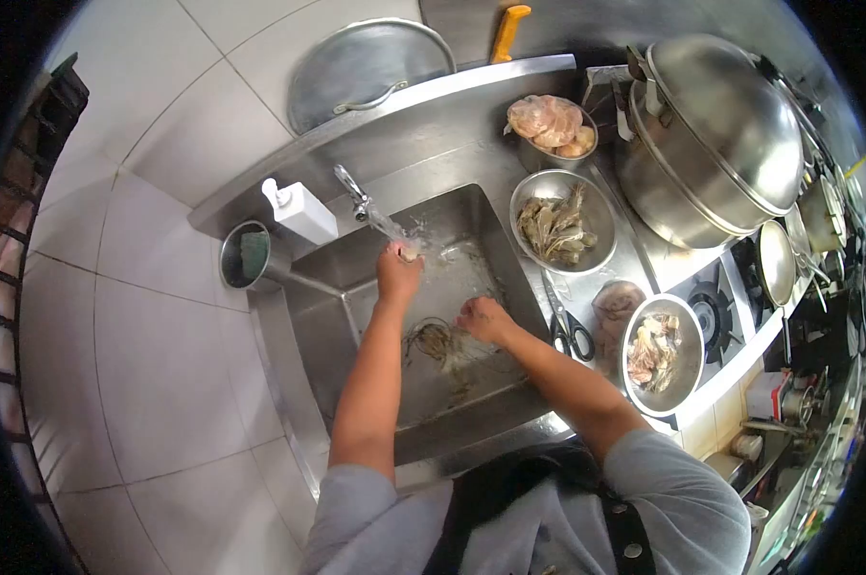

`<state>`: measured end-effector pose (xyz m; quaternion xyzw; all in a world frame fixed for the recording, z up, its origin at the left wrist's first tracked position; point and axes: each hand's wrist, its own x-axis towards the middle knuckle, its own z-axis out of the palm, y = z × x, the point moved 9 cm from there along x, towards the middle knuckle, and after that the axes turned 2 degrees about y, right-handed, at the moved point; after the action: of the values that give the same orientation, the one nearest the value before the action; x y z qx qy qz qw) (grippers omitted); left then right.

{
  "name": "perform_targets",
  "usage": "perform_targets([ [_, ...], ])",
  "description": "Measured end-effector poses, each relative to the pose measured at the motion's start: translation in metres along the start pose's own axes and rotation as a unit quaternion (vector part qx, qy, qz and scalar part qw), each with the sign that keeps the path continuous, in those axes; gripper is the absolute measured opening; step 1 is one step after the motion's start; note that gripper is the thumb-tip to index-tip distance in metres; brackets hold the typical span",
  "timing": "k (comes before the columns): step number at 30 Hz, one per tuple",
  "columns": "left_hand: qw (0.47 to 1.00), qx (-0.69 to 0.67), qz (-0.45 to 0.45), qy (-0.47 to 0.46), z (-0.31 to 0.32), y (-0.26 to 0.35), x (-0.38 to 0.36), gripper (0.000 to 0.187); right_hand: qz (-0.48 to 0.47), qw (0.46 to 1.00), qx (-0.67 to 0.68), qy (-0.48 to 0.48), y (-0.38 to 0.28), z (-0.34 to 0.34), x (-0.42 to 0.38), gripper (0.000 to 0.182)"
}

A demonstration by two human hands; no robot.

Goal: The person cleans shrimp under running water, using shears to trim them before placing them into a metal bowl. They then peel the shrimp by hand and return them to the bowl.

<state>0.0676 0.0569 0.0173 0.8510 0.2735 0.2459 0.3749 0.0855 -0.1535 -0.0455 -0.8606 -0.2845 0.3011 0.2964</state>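
Observation:
My left hand (pixel 399 273) is closed under the water running from the tap (pixel 352 192), with something small and pale at its fingertips that I cannot make out. Lower down, my right hand (pixel 484 319) hangs over the sink (pixel 356 331) with its fingers curled; what they hold, if anything, is hidden. Close to it, a dark clump that looks like shrimp heads and shells (pixel 434 340) shows at the sink bottom. To the right of the sink stands a steel bowl (pixel 600 254) of whole grey shrimp (pixel 557 225).
Black-handled scissors (pixel 572 331) lie on the right counter beside a bowl of pale meat pieces (pixel 654 353). Further back are a container of bagged food (pixel 553 125) and a large steamer pot (pixel 711 134). A white soap bottle (pixel 303 213) stands left of the tap.

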Motion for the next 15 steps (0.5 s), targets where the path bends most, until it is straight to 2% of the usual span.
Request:
perform_targets([
  [2,0.999,0.041,-0.015,-0.002,0.006,-0.013,0.006,0.037,-0.049,0.999,-0.002,-0.016,-0.002,0.004,-0.004,0.041],
  [5,0.998,-0.021,-0.06,-0.009,0.002,0.0,-0.003,0.035,-0.022,0.998,0.031,-0.05,-0.01,-0.012,-0.04,0.039],
  [6,0.998,-0.021,-0.056,-0.007,0.004,-0.003,0.0,0.035,-0.025,0.998,0.032,-0.047,-0.008,-0.012,-0.044,0.039],
  [8,0.998,-0.05,-0.031,0.015,0.006,-0.012,0.009,0.036,-0.087,0.995,0.044,0.011,-0.011,-0.02,-0.053,0.029],
  [11,0.998,-0.046,-0.037,-0.001,-0.004,0.019,0.001,0.031,-0.103,0.993,0.064,-0.001,-0.015,-0.037,-0.081,0.027],
  [15,0.993,-0.102,-0.054,0.005,0.004,-0.007,0.003,0.026,-0.143,0.988,0.055,0.01,-0.009,-0.054,-0.112,0.029],
])
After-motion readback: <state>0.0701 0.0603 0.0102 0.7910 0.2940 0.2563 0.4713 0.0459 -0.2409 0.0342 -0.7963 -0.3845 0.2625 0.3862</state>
